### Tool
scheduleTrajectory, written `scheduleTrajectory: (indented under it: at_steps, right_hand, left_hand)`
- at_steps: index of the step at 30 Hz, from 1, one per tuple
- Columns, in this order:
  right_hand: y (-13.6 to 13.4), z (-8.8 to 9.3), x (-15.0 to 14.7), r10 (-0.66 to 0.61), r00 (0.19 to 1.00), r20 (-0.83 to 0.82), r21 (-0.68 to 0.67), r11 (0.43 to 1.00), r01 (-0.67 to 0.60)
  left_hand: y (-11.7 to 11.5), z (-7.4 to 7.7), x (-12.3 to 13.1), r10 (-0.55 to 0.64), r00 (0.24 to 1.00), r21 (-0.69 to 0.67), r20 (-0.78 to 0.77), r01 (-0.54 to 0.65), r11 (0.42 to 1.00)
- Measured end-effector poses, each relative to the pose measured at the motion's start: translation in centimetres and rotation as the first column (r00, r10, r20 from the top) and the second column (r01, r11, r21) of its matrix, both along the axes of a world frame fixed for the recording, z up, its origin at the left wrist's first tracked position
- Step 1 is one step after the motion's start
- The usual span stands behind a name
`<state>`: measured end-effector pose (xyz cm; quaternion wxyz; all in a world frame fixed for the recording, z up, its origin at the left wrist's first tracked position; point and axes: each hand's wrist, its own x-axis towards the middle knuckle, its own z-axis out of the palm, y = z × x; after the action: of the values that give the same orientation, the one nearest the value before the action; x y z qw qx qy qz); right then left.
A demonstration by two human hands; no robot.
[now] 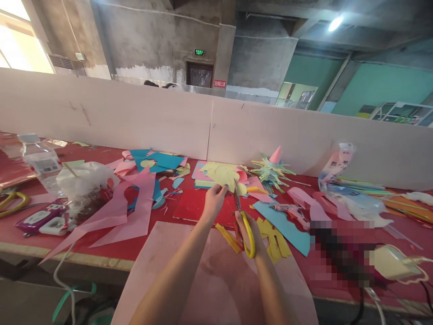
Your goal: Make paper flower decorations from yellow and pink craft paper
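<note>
My left hand [215,201] pinches the lower edge of a pale yellow sheet of paper [220,175] with a scalloped outline. Scissors with yellow handles [251,234] are gripped in my right hand [249,228]. Their blades point up and away from me and meet the paper's right side, close to my left fingertips. Under both hands lie a red sheet [194,205] and, nearer to me, a pink board [203,280]. Yellow paper strips [275,237] are scattered beside my right hand.
Pink paper offcuts [140,212] and a plastic bottle [37,155] lie left. A paper tree with a pink cone top [275,155] stands behind. To the right are a blue sheet [286,228], a pink glue gun [293,213] and cables. A white partition [162,119] closes off the back.
</note>
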<state>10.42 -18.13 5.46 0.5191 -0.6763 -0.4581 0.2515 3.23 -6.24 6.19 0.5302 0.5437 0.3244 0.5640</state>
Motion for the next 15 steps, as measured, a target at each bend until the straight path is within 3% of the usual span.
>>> scheduleTrajectory:
  at_steps: [7,15]
  right_hand:
    - [-0.05,-0.06,0.32,0.057,0.998,-0.022,-0.026,0.998,-0.058]
    - [-0.05,-0.79,1.00,0.045,0.999,0.013,0.004,0.999,-0.045]
  left_hand:
    - [0.66,-0.41,-0.45,0.021,0.996,0.054,-0.091,-0.016,0.998]
    - [0.31,-0.05,-0.70,0.018,0.998,0.067,-0.055,-0.014,0.998]
